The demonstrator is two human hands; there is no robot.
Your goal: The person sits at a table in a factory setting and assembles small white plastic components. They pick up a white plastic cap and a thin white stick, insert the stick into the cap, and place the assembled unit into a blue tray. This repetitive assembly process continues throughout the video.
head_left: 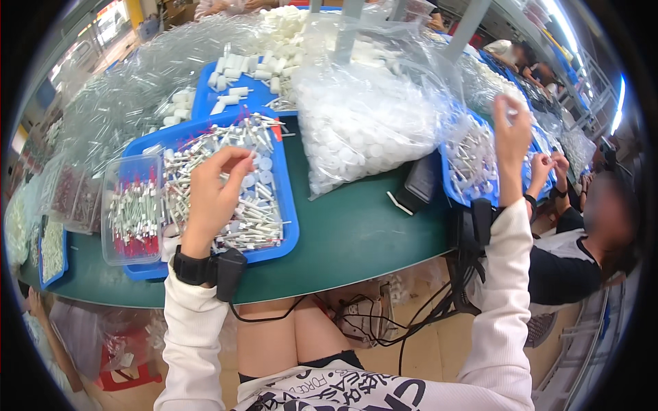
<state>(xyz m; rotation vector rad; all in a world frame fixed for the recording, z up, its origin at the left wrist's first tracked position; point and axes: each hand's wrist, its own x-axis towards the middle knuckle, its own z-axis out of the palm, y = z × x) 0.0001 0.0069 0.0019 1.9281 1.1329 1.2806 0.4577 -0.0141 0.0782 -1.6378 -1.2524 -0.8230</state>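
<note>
Clock faces taken from the worker, 12 straight ahead.

Left hand (218,188) at 11, over the big blue tray (293,222). Thumb and index tips brought together, other fingers curled; can't tell if a part sits in the pinch. A tip pinch would suit the slim white pieces (250,236) heaped underneath.

Clear box (132,260) between 10 and 11, over the tray's left end, red-tipped pieces lined up inside. Probably there to keep the ordered ones off the loose heap, close to the left hand.

Right hand (513,137) at 1, raised at the right blue tray (447,179), fingers pointing up. Tips blurred; can't tell whether they're closed or holding anything.

Bag of white caps (373,137) at 12 to 1, between trays, likely for reach from both sides. Dark container (419,183) just right of it, one loose white piece (399,203) beside that on green tabletop (349,240).
</note>
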